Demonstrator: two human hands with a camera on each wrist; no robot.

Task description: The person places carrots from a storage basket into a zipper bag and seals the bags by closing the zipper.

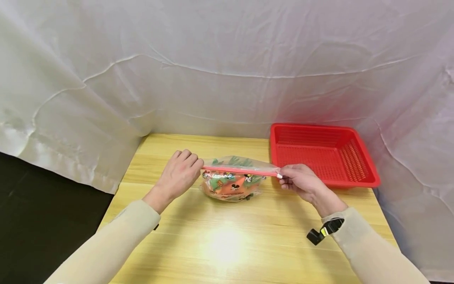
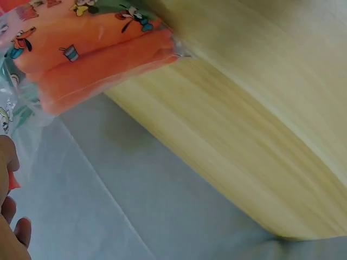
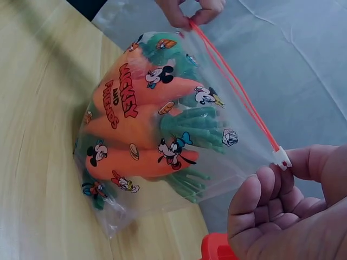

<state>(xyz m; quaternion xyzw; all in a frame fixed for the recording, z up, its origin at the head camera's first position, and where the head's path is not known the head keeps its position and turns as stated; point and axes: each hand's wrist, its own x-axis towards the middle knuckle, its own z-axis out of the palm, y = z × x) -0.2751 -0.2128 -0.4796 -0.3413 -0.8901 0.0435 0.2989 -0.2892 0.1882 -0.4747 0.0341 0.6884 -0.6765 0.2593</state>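
A clear zipper bag printed with cartoon figures hangs between my hands, just over the table. Inside it are several orange carrots with green tops. My left hand grips one end of the red zip strip. At the other end, my right hand pinches the corner by the white slider, thumb against fingers. In the left wrist view the bag's orange contents fill the upper left, and only part of the left hand shows at the edge.
A red plastic basket with perforated sides stands at the table's back right, just beyond my right hand. The wooden table is bordered by pale cloth at the back and sides. Dark floor shows at the left.
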